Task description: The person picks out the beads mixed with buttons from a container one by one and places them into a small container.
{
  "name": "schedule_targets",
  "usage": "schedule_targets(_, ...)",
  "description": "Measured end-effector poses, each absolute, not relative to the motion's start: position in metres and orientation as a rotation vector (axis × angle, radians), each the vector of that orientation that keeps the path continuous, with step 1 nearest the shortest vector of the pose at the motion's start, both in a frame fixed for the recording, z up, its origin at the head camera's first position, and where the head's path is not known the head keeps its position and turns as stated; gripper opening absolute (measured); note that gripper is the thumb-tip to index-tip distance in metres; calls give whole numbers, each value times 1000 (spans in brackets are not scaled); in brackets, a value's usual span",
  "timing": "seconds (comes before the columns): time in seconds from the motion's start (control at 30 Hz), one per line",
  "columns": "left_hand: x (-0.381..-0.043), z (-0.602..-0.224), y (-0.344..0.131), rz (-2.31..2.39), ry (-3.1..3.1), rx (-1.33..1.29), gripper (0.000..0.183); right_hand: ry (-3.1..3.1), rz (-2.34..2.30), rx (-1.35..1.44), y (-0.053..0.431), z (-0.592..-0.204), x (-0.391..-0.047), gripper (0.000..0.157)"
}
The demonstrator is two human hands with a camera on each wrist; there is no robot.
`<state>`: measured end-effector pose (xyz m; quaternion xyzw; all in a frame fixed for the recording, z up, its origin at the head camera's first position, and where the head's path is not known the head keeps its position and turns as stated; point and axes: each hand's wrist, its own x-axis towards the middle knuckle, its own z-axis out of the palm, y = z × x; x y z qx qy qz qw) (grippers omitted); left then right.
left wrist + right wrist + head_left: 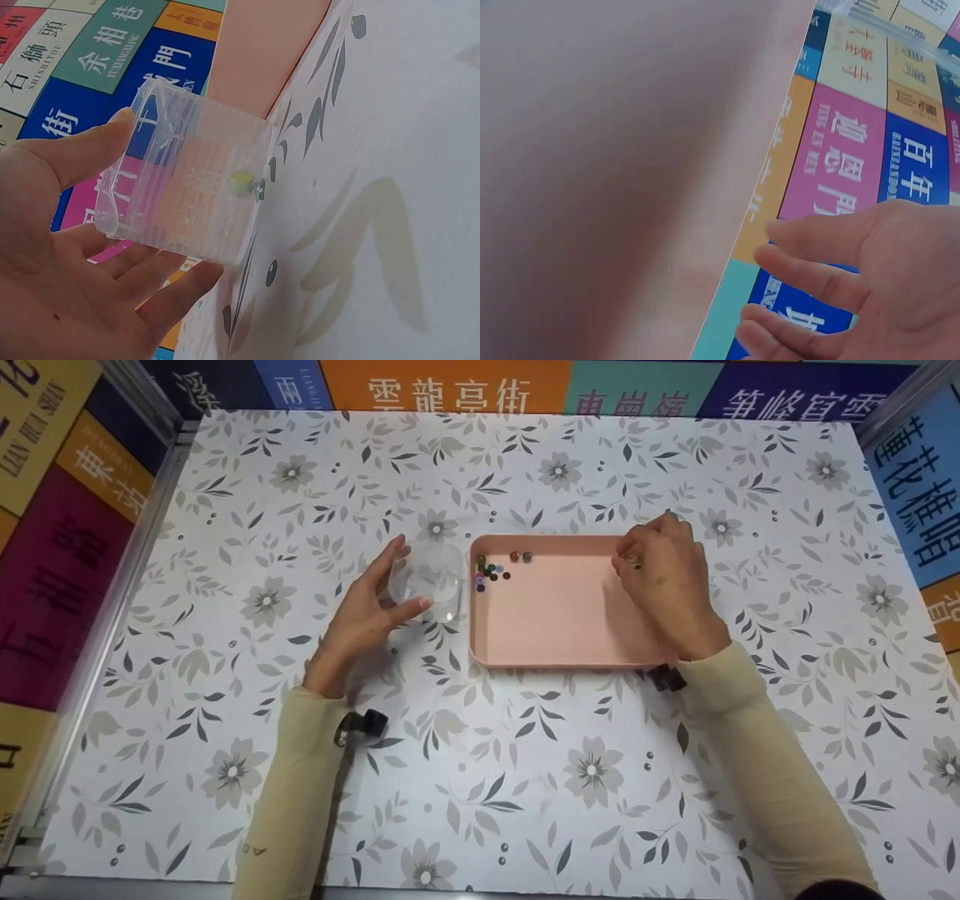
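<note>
My left hand [367, 611] holds a clear plastic container [442, 577] left of the tray, thumb and fingers spread round its sides. The left wrist view shows it ribbed, with a yellow-green bead [241, 183] low inside. A shallow pink tray [555, 630] lies beside it. Several small dark and coloured beads [491, 571] cluster at the tray's upper left, with an amber bead [514, 556] and a grey-blue bead [527, 557] nearby. Over the tray's right end, my right hand [667, 577] bends its fingers down at greenish-gold beads [632, 561]; I cannot tell whether it pinches one.
A white tabletop [525, 720] with a grey leaf-and-flower print lies under everything. Signboards with large characters [450, 390] stand along the back and both sides. A dark wrist camera [367, 724] sits at the left sleeve, another [667, 678] at the right.
</note>
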<state>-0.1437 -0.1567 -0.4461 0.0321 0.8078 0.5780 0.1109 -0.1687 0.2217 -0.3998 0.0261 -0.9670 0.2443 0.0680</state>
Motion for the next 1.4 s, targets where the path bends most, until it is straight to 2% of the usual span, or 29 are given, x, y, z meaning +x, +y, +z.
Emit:
schedule_targets(0.33,-142,-444,-153,1660,2408,62,95,-3072,673,-7,248,-401,-170,23)
schedule_targets(0.57,-141,-446,-153,1682,2412,74,95,-3160,682,56,261,-403,-172,35)
schedule_targets(0.83,-142,-446,-150,1698,2406,54,96,-3242,706,117,272,-409,-183,39)
schedule_targets(1.4,-145,-446,-146,1697,2403,32,97,-3084,843,104,276,-425,-180,18)
